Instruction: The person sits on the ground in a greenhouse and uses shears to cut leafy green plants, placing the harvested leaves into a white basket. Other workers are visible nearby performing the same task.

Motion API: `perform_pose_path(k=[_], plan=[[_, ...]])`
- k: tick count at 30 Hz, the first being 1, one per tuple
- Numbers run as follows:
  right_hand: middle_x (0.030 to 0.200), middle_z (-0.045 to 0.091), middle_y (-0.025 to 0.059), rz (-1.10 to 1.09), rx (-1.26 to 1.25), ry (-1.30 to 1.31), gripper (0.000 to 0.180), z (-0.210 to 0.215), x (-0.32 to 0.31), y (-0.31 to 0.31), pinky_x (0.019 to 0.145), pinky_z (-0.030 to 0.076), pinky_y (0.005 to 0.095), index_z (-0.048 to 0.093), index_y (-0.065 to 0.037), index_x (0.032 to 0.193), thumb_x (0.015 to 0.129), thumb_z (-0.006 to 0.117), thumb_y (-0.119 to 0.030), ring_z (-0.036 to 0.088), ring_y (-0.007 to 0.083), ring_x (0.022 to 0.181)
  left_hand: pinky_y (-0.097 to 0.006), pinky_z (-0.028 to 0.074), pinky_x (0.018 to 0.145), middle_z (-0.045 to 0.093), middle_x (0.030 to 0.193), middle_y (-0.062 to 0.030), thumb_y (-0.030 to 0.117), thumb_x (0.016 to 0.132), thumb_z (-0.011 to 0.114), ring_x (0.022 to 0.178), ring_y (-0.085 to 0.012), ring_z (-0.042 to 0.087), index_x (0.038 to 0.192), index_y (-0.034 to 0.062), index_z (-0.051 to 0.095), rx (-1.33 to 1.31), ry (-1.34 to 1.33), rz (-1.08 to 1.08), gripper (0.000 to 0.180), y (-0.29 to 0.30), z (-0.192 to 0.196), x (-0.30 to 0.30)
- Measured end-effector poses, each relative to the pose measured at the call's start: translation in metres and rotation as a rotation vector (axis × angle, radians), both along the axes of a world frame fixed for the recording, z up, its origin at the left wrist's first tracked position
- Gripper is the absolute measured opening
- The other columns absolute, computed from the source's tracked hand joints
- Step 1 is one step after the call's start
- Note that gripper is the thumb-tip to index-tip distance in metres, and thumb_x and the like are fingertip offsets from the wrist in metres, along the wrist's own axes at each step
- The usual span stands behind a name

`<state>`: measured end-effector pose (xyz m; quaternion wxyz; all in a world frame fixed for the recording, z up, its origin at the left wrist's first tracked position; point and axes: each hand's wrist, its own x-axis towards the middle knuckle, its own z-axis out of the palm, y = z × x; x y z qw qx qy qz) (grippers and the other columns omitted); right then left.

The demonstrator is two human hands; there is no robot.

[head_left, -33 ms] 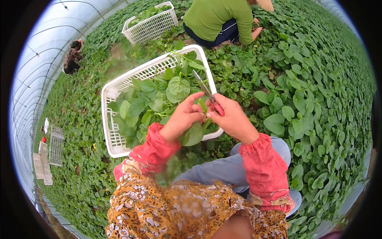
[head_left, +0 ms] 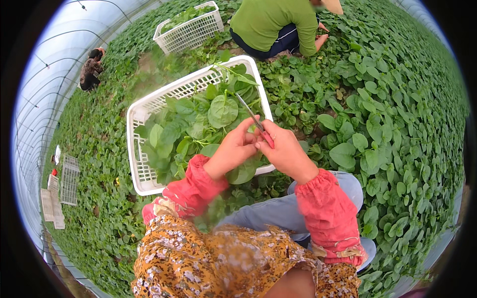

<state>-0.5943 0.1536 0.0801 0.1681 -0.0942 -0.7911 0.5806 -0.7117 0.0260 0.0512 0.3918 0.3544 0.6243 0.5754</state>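
In my right hand point(head_left: 290, 153) is a red-handled cutting tool point(head_left: 252, 113) with a long, narrow metal blade pointing away and to the left. Whether it is a knife or closed scissors I cannot tell. My left hand point(head_left: 232, 150) is pinched closed, its fingertips meeting those of the right. A leafy green sprig point(head_left: 243, 171) hangs just under the left hand, its stem hidden by the fingers. Both hands are over the near right corner of a white plastic crate point(head_left: 131, 144). Loose broad green leaves point(head_left: 222, 110) fill much of it.
Low leafy plants point(head_left: 392, 124) cover the ground all around. Ahead, a person in a green top point(head_left: 276, 25) crouches beside another crate of greens point(head_left: 191, 35). Another person point(head_left: 91, 69) is far left. Stacked pale crates point(head_left: 69, 181) stand by the plastic tunnel wall.
My right hand and the cutting tool have shifted slightly left, closer to my left hand. The bit of green stem that showed between the fingers is now covered.
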Motion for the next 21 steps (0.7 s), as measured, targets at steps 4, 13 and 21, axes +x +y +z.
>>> perform_pose_path(k=[4,13,21], plan=[[0.082,0.060,0.0128,-0.134,0.101,0.010,0.024,-0.007,-0.006,-0.003,0.071,0.049,0.0356,0.051,0.000,0.101,0.080,0.063,-0.001,0.059,0.0263,0.073,-0.026,0.048,0.077,0.066,0.085,-0.0057,-0.007,0.081,0.051,0.080,-0.0117,0.061,0.148,0.0038,0.019,-0.116,0.397,-0.003,0.075,-0.003,0.015,0.008],[0.082,0.058,0.0099,-0.135,-0.038,0.032,0.024,-0.003,-0.005,-0.005,0.069,0.047,0.0309,0.050,-0.001,0.102,0.081,0.062,0.001,0.056,0.0192,0.074,-0.025,0.047,0.070,0.064,0.083,-0.0046,-0.005,0.079,0.050,0.070,-0.0131,0.059,0.148,0.0038,0.020,0.044,0.373,0.111,0.075,-0.002,0.011,0.015],[0.086,0.060,0.0074,-0.423,-0.135,0.308,0.025,-0.001,-0.006,0.002,0.070,0.048,0.0292,0.050,-0.003,0.106,0.084,0.062,-0.003,0.058,0.0144,0.077,-0.021,0.042,0.064,0.055,0.075,-0.0023,-0.006,0.081,0.051,0.067,-0.0086,0.051,0.145,0.0029,0.026,0.240,-0.097,0.128,0.070,0.041,0.036,-0.010]])
